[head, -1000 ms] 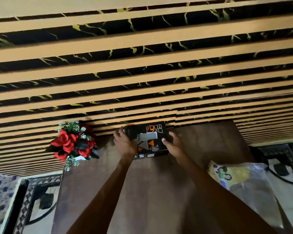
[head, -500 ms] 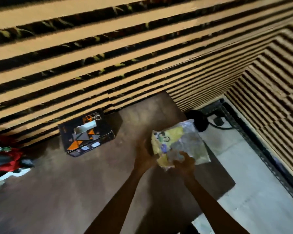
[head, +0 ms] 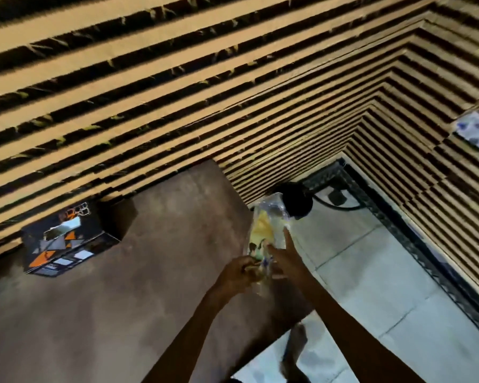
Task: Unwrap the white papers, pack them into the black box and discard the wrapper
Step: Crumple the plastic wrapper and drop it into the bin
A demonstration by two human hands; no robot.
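Left hand [head: 239,272] gripping wrapper [head: 263,230], right hand [head: 286,261] touching it, brown table [head: 150,286], striped walls [head: 233,78]

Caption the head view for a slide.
Left hand grips the wrapped pack low, right hand laid straight-fingered against it, at the edge of the brown table; black box sits apart, leftward.

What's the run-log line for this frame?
phase: unwrap | left hand grips wrapped paper pack | right hand open against it | black box apart on table
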